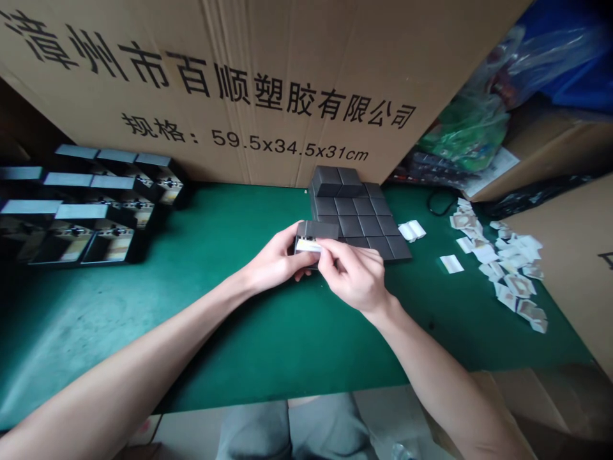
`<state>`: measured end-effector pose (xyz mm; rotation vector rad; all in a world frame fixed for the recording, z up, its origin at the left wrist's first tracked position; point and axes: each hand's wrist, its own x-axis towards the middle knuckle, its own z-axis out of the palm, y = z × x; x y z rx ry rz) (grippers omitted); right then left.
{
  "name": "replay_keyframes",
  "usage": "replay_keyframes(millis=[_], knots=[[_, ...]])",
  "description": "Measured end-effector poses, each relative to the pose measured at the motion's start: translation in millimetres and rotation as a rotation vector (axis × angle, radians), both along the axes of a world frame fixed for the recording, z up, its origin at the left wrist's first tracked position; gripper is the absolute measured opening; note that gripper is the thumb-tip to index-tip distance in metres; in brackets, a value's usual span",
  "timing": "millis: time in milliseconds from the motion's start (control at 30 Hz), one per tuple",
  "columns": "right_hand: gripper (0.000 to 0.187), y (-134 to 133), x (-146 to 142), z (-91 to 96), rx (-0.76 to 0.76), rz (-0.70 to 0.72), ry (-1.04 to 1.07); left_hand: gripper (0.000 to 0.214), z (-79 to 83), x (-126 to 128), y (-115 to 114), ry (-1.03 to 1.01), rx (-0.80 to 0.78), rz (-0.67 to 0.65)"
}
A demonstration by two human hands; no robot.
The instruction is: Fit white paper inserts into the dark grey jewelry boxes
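Both of my hands meet over the green table (268,332) at a small dark grey box (317,230). My left hand (275,260) grips the box from the left side and underneath. My right hand (353,273) pinches a small white folded paper (307,245) at the box's open front. Just behind the box lies a block of several closed dark grey boxes (360,214) set in rows, with a few stacked on top at the back.
Open black boxes with lids raised (90,204) stand in rows at the left. A big printed cardboard carton (249,83) walls the back. Folded paper slips (507,268) lie scattered at the right, two more (412,230) near the block. Plastic bags (479,121) and cartons sit right.
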<state>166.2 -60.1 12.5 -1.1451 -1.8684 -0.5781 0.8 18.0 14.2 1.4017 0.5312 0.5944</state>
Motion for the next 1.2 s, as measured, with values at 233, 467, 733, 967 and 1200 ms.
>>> replay_keyframes(millis=[233,467,733,967,1200], knots=[[0.009,0.8,1.2,-5.5,-0.040,0.015,0.015,0.018,-3.9,0.1,0.0,-0.005,0.022,0.020],[0.010,1.4,2.9,-4.8,0.049,-0.036,-0.014,0.018,-1.3,-0.9,-0.2,0.022,0.067,0.041],[0.013,0.9,7.0,-4.5,0.046,-0.062,-0.080,0.017,-5.4,-0.1,-5.4,-0.012,0.038,0.031],[0.011,1.0,6.5,-3.3,0.048,-0.044,-0.102,0.016,0.1,0.7,-8.8,0.029,0.021,0.076],[0.011,0.8,6.7,-4.1,0.044,-0.035,-0.104,0.012,0.3,-0.6,-6.6,0.039,-0.003,0.073]])
